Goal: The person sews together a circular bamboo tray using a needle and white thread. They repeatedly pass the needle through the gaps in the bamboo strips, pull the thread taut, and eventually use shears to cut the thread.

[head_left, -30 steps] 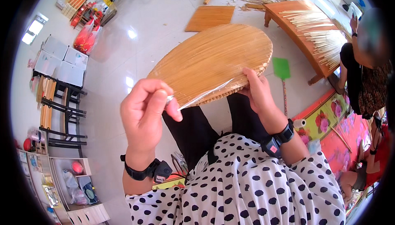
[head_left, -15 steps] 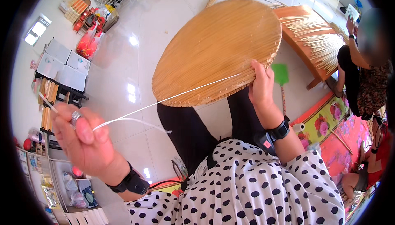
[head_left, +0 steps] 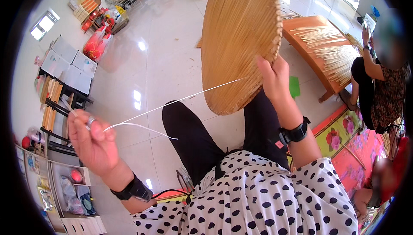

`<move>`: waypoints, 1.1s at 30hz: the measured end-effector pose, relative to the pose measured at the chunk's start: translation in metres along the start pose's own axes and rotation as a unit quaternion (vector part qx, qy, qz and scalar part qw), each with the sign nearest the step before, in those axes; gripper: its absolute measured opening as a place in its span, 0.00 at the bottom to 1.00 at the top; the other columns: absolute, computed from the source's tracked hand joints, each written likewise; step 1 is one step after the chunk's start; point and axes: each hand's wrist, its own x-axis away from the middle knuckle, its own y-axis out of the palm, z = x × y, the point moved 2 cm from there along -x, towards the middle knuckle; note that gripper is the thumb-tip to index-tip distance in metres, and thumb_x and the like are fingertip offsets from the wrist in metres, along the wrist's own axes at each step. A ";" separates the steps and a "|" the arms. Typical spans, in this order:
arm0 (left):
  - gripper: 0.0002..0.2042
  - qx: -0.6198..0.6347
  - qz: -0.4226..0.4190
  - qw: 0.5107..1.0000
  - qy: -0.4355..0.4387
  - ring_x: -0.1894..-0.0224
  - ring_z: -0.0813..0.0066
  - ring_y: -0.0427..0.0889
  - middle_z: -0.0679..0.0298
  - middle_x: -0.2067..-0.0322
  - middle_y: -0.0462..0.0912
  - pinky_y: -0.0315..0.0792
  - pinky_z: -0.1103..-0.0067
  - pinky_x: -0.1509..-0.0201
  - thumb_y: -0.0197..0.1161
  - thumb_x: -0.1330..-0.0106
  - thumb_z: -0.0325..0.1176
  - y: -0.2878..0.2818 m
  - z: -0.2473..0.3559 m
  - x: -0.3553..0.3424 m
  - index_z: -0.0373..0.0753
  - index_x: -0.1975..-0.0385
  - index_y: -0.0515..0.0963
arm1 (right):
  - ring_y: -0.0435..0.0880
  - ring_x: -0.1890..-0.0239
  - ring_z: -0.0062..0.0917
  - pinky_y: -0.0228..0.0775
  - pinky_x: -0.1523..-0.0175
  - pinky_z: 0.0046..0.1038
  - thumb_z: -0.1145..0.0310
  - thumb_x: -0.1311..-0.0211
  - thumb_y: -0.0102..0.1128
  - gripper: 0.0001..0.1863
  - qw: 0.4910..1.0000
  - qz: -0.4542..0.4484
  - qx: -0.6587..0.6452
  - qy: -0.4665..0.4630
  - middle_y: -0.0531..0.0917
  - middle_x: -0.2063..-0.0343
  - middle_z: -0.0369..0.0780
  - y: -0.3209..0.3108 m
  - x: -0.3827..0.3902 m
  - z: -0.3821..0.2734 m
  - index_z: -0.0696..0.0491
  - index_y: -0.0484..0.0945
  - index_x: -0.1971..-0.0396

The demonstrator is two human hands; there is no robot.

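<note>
My right hand grips the rim of a round, flat woven straw piece with a stitched edge, held tilted steeply over my knees. My left hand is out at the left, a metal band on one finger, its fingers closed on a white cord. The cord runs taut from that hand to the straw piece near my right thumb, and a loose length droops toward my left leg. A thin pale end sticks up beyond my left fingers; whether it is cord or a tool I cannot tell.
A wooden bench with pale strips stands at the right, a green swatter below it. Two people are at the right near a floral mat. Stacked folded furniture and shelves line the left.
My left hand has pulled left and down from the straw piece, drawing the cord out. My right hand has raised and turned the piece more upright.
</note>
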 end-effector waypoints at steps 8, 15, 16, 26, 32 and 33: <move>0.07 -0.030 0.005 0.999 -0.029 0.80 0.86 0.63 0.70 0.76 0.67 0.63 0.84 0.76 0.48 0.24 0.34 -0.018 -0.031 0.015 0.38 0.63 0.69 | 0.71 0.72 0.17 0.68 0.65 0.26 0.69 0.40 0.56 0.12 0.980 -0.154 0.078 0.098 0.76 0.78 0.36 0.029 -0.013 0.027 0.66 0.76 0.67; 0.05 0.059 -0.121 0.991 0.021 0.86 0.72 0.72 0.63 0.81 0.71 0.68 0.79 0.86 0.51 0.28 0.27 -0.007 -0.038 0.032 0.32 0.66 0.69 | 0.72 0.75 0.22 0.69 0.66 0.32 0.67 0.42 0.54 0.15 0.954 -0.228 0.114 0.159 0.75 0.82 0.44 0.048 -0.011 0.051 0.67 0.74 0.70; 0.05 0.122 -0.159 0.980 0.011 0.86 0.66 0.76 0.60 0.83 0.73 0.72 0.77 0.88 0.52 0.30 0.24 -0.007 -0.041 0.033 0.29 0.67 0.70 | 0.73 0.75 0.22 0.69 0.65 0.32 0.66 0.43 0.55 0.15 0.946 -0.241 0.128 0.173 0.75 0.82 0.44 0.050 -0.012 0.054 0.67 0.74 0.70; 0.07 0.495 -0.447 0.744 -0.043 0.79 0.55 0.80 0.46 0.74 0.81 0.80 0.68 0.76 0.64 0.45 0.13 0.021 -0.095 0.028 0.19 0.67 0.76 | 0.82 0.72 0.33 0.73 0.61 0.33 0.61 0.45 0.59 0.20 0.924 -0.265 0.194 0.195 0.84 0.74 0.46 0.089 -0.018 0.062 0.63 0.79 0.60; 0.07 0.583 -0.442 0.669 -0.130 0.81 0.61 0.77 0.49 0.78 0.78 0.79 0.71 0.75 0.61 0.41 0.14 0.035 -0.121 0.050 0.16 0.66 0.75 | 0.80 0.49 0.39 0.71 0.45 0.34 0.70 0.50 0.62 0.26 0.980 -0.126 0.143 -0.057 0.81 0.53 0.46 0.088 0.004 0.047 0.58 0.73 0.48; 0.07 0.587 -0.451 0.659 -0.134 0.81 0.61 0.77 0.50 0.78 0.78 0.78 0.72 0.76 0.61 0.41 0.14 0.040 -0.124 0.053 0.16 0.66 0.75 | 0.78 0.47 0.39 0.69 0.42 0.36 0.71 0.51 0.63 0.26 0.967 -0.163 0.170 -0.096 0.80 0.51 0.46 0.080 0.010 0.040 0.57 0.74 0.48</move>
